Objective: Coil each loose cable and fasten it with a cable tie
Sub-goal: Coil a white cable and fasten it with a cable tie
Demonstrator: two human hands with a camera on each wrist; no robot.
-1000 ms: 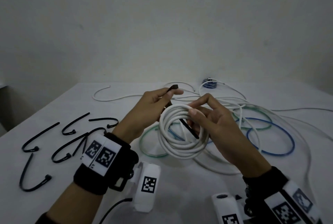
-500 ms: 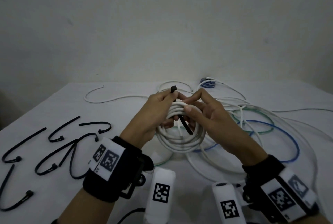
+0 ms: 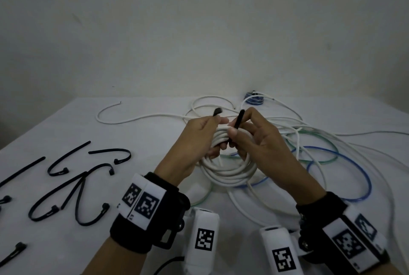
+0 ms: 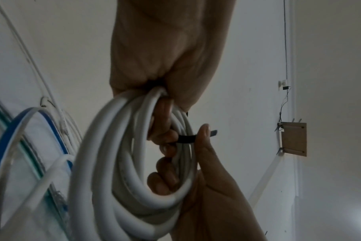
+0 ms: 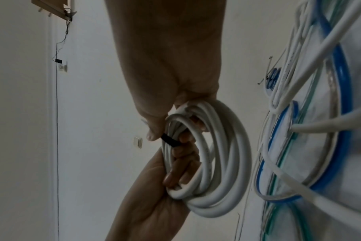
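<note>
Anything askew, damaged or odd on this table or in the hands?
Nothing looks damaged. The white coil is held neatly in both hands, with the black cable tie round it, its two ends not yet joined. The only untidy part is the loose white, blue and green cables overlapping behind it, still to be coiled.

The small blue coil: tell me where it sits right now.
In the head view the small blue coil lies at the far edge of the table, right of centre by the wall, beyond both hands and the loose white cables.
</note>
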